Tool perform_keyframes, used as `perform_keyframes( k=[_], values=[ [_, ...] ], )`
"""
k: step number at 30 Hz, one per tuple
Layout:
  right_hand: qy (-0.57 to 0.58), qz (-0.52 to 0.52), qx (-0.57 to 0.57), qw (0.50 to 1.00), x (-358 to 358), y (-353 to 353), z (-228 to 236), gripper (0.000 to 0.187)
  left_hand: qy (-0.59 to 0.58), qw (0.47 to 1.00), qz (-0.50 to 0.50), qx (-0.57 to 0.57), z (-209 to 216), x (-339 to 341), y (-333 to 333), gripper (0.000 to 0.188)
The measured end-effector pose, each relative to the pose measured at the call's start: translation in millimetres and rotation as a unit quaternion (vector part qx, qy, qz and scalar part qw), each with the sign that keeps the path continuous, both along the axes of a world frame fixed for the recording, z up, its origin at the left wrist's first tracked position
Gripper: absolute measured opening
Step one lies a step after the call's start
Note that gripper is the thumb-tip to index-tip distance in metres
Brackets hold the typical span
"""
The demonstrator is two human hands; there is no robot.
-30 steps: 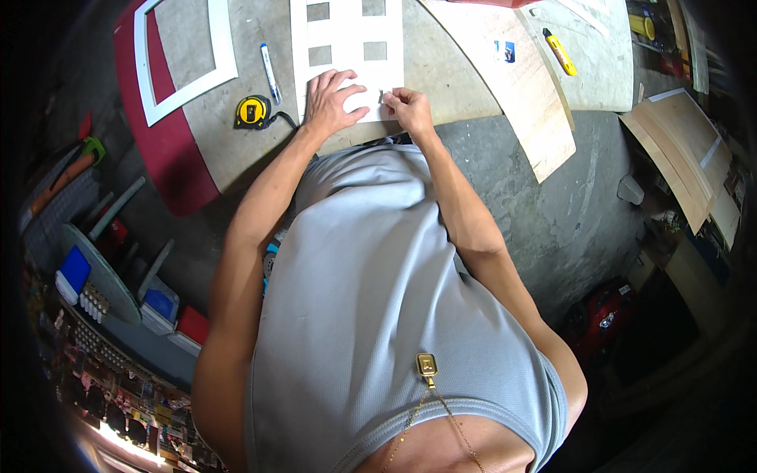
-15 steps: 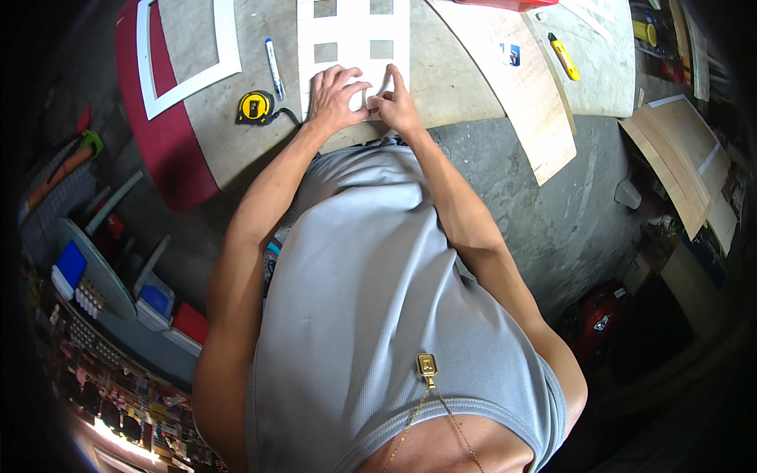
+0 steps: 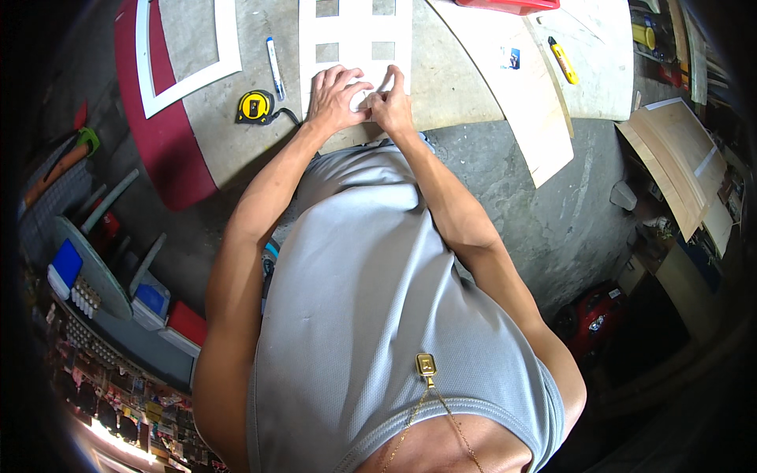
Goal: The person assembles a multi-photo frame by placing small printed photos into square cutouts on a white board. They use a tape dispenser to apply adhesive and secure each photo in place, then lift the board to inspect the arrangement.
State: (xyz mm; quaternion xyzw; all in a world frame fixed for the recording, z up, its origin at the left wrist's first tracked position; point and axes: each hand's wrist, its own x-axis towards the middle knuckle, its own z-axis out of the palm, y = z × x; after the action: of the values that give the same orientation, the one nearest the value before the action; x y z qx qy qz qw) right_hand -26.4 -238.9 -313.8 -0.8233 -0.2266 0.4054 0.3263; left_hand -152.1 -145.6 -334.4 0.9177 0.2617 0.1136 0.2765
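Note:
A white panel (image 3: 356,52) with several square cut-out windows lies on the work table in front of me. My left hand (image 3: 336,98) rests on its near left part, fingers spread and slightly bent, pressing on the surface. At the near right part is my right hand (image 3: 392,105), its fingers curled together and the index finger bent against the panel. Whatever those fingers pinch, if anything, is hidden from view. The two hands almost meet at the thumbs. Left of my left hand lie a yellow and black tape measure (image 3: 255,107) and a blue-and-white marker (image 3: 274,68).
A white frame (image 3: 229,39) lies partly over a maroon sheet (image 3: 169,150) at the left. To the right, a long thin wooden sheet (image 3: 532,130) overhangs the table edge (image 3: 465,124). Beyond it lies a yellow utility knife (image 3: 563,61). A red tray (image 3: 512,6) stands at the back.
My right hand has drawn slightly left, and its index finger, straighter before, is now more bent. My left hand keeps its place on the panel.

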Motion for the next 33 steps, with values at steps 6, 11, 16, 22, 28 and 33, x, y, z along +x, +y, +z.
perform_keyframes(
  k=[6, 11, 16, 22, 28, 33],
  values=[
    [-0.032, 0.005, -0.021, 0.999, -1.4, 2.8, -6.0, 0.071, -0.001, 1.000, -0.001, 0.000, 2.7, 0.9, 1.1, 0.046],
    [-0.062, 0.019, -0.050, 0.997, -1.8, 3.0, -4.9, 0.069, -0.001, 1.000, -0.003, 0.004, 1.5, 1.7, 0.2, 0.046],
    [-0.080, 0.014, -0.071, 0.994, 1.4, 2.5, 1.9, 0.064, -0.005, 1.000, -0.004, -0.004, 4.5, 2.6, 2.1, 0.045],
    [-0.131, 0.021, -0.071, 0.989, 3.1, -3.7, -5.9, 0.051, -0.005, 1.000, -0.024, 0.012, 10.4, 1.3, 5.0, 0.043],
    [-0.137, 0.026, -0.055, 0.989, 2.0, -7.3, -1.7, 0.043, -0.016, 0.999, -0.048, 0.016, 13.6, -1.7, 7.8, 0.045],
    [-0.111, 0.041, -0.070, 0.991, -2.2, -17.4, 5.2, 0.042, -0.017, 0.998, -0.047, 0.029, 14.5, -1.8, 7.1, 0.043]
  ],
)
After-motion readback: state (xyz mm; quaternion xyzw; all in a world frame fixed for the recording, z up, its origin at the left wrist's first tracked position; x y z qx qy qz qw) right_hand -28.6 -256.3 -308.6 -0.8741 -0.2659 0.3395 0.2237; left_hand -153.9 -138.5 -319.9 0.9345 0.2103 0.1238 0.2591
